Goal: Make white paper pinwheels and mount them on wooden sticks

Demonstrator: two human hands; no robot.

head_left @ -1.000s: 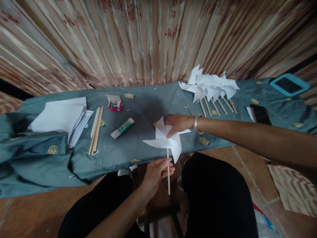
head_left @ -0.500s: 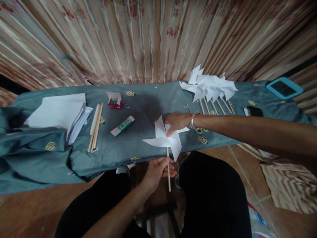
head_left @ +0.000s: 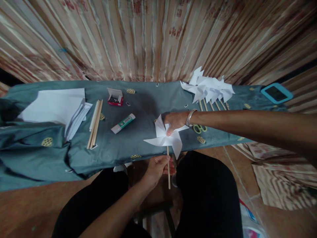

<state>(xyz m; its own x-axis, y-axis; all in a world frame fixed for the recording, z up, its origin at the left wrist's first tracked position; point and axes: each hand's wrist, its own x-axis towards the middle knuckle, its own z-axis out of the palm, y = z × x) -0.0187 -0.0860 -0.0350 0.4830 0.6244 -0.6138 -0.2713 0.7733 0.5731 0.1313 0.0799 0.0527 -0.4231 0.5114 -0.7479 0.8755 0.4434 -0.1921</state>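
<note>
A white paper pinwheel [head_left: 163,140] lies at the front edge of the cloth-covered table, its wooden stick [head_left: 169,180] jutting out over my lap. The fingers of my left hand [head_left: 158,167] are closed around that stick, below the paper blades. At the pinwheel's middle, the thumb of my right hand [head_left: 174,123] presses down while the other fingers curl behind a blade. Part of the far blades is hidden by this hand. Just right of it lie green-handled scissors [head_left: 199,129], partly covered by my forearm.
Several finished pinwheels [head_left: 210,86] lie at the back right, near a blue-framed tablet [head_left: 276,93]. Left of centre are a glue stick [head_left: 123,123], a red box of small metal pieces [head_left: 115,100], wooden sticks [head_left: 95,124] and white paper sheets [head_left: 55,105].
Both hands keep their places on the pinwheel. The view has shifted slightly, and more of the scissors shows beneath my right forearm.
</note>
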